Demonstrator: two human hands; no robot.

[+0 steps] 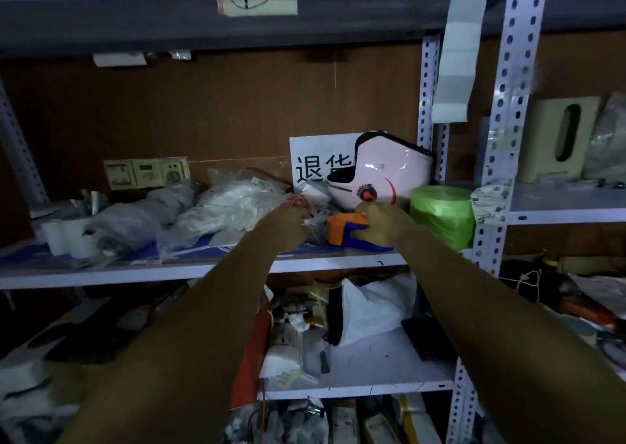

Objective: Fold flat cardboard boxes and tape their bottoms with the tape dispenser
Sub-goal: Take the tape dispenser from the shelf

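Well, the shelf (pixel 101 276) carries clear bags (pixel 233 203), a pink helmet (pixel 382 169) and a green roll (pixel 442 213). The dispenser (pixel 342 230) is at the shelf's front, just before the helmet, with the right grip (pixel 382 222) clamped around it. The left grip (pixel 288 221) meets a bag; open or curled, I cannot tell.

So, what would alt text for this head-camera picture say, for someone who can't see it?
At a cluttered metal shelf, the person's right hand grips an orange and blue tape dispenser while the left hand reaches among plastic bags beside it. A pink helmet and a green roll sit behind.
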